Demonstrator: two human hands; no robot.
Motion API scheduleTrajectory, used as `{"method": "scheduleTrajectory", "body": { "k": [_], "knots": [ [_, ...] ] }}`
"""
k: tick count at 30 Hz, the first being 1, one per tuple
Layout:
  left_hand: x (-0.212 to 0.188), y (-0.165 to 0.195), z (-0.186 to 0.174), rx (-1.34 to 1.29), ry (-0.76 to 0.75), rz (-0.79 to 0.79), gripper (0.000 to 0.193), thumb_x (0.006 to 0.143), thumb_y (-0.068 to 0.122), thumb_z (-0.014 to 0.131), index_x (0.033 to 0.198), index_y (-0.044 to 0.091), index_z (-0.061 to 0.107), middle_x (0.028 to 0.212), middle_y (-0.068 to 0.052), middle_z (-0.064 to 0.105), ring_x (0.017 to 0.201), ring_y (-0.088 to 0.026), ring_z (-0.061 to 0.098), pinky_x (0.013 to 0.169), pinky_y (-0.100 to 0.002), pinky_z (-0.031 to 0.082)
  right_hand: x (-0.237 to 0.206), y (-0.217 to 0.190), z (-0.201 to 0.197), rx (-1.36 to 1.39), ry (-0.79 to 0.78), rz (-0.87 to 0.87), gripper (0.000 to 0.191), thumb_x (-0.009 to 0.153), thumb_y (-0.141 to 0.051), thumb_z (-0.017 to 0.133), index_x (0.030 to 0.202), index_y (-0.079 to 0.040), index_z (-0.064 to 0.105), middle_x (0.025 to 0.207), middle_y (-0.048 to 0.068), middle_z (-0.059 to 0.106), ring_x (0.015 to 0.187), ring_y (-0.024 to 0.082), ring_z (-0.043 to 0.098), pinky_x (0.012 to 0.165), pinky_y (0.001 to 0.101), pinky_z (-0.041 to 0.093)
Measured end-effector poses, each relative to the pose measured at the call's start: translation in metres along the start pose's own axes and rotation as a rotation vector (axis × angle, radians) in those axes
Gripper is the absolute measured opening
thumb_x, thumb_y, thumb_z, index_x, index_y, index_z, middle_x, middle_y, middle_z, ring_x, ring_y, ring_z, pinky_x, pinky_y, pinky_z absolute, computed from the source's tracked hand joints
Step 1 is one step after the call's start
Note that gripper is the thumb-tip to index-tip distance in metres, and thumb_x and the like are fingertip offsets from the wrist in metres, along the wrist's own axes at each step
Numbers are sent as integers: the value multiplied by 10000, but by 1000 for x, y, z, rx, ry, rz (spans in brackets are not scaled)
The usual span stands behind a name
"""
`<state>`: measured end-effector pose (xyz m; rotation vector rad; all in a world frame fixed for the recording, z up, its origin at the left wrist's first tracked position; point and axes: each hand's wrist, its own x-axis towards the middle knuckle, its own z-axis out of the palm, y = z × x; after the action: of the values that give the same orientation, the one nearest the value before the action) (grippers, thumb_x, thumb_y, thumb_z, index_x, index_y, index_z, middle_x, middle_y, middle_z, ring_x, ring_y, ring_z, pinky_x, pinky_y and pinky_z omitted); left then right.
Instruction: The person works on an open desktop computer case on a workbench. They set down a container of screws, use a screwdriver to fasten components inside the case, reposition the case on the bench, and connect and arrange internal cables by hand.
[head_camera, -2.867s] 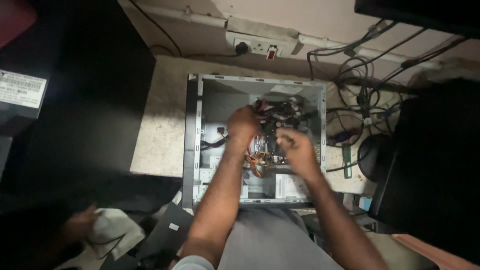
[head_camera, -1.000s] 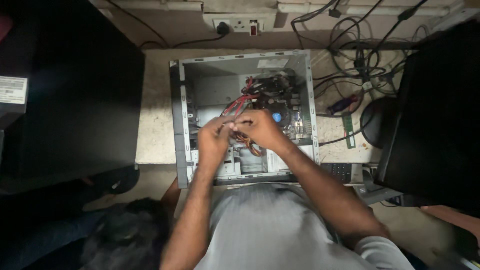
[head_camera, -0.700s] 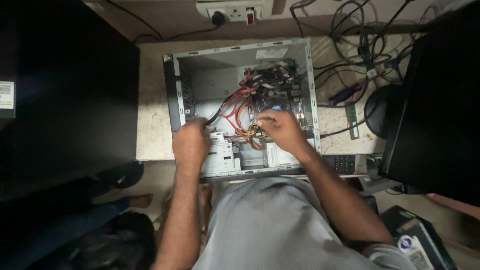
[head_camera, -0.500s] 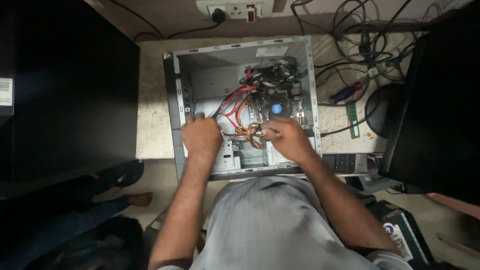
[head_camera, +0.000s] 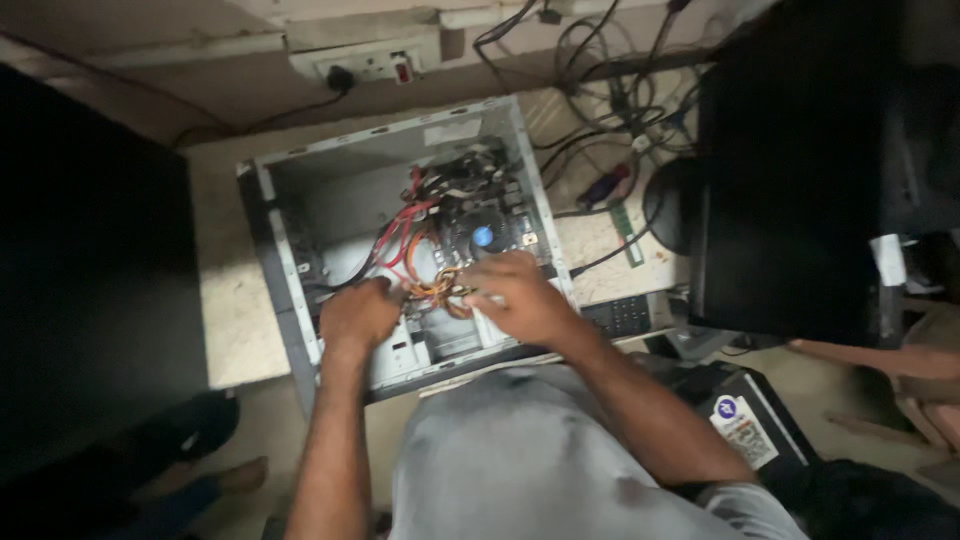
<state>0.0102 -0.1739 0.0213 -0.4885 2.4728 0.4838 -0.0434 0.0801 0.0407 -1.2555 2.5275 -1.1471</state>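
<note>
**Both hands inside the open computer case**

We are looking down at an open computer case (head_camera: 290, 260) lying on its side on the desk (head_camera: 225, 290), its side panel off and its insides facing up. Our left hand (head_camera: 357, 318) is resting low in the case near the left wall, fingers curled down onto the metal bay; we cannot tell whether it is pinching anything. Our right hand (head_camera: 520, 297) is reaching in from the right, fingers bent over a bundle of yellow and orange wires (head_camera: 440, 290) that is lying between the two hands; the fingertips are hidden behind the wires, so we cannot tell whether it is gripping them. Red cables (head_camera: 400, 225) are curving up from that bundle toward the back of the case. Just above our right hand, the motherboard's round fan with a blue centre (head_camera: 484, 237) is showing.

Beyond the case, a white power strip (head_camera: 365, 62) is sitting against the wall, with a tangle of dark cords (head_camera: 600, 90) to its right. A black monitor (head_camera: 800, 170) is standing at the right, and a small dark keypad (head_camera: 620, 315) is lying just beside the case's right wall.
</note>
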Motion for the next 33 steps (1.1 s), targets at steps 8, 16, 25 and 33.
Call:
{"method": "scheduleTrajectory", "body": {
  "k": [8, 16, 25, 33],
  "knots": [
    [-6, -1, 8, -10, 138, 11, 480, 992, 524, 469, 1293, 221, 688, 1118, -170, 753, 1112, -363, 692, 1083, -582, 409, -46, 122, -74, 351, 566, 497, 161, 968, -31, 686, 1114, -10, 748, 1038, 126, 746, 964, 214, 688, 884, 326, 541],
    [-6, -4, 17, -39, 163, 37, 452, 981, 458, 464, 1339, 271, 668, 1177, -146, 739, 1143, -353, 681, 1164, -627, 304, -91, 139, -26, -63, -72, 444, 459, 759, -7, 710, 1213, -66, 693, 1175, 173, 652, 1070, 345, 667, 908, 408, 547],
    [-16, 1, 15, -12, 234, 34, 458, 998, 484, 520, 1337, 214, 669, 1131, -149, 755, 1119, -370, 686, 1077, -575, 428, -111, 150, -40, 305, 160, 628, 351, 919, -65, 699, 1264, -57, 632, 1184, 112, 670, 1062, 260, 651, 915, 368, 536],
    [-21, 13, 13, -118, 370, 65, 454, 927, 460, 619, 1283, 193, 710, 1142, -176, 737, 1090, -401, 674, 1002, -567, 450, -138, 183, -56, 739, 261, 634, 384, 889, -22, 718, 1269, -48, 670, 1133, 64, 722, 983, 155, 706, 883, 326, 577]
  ]
}}
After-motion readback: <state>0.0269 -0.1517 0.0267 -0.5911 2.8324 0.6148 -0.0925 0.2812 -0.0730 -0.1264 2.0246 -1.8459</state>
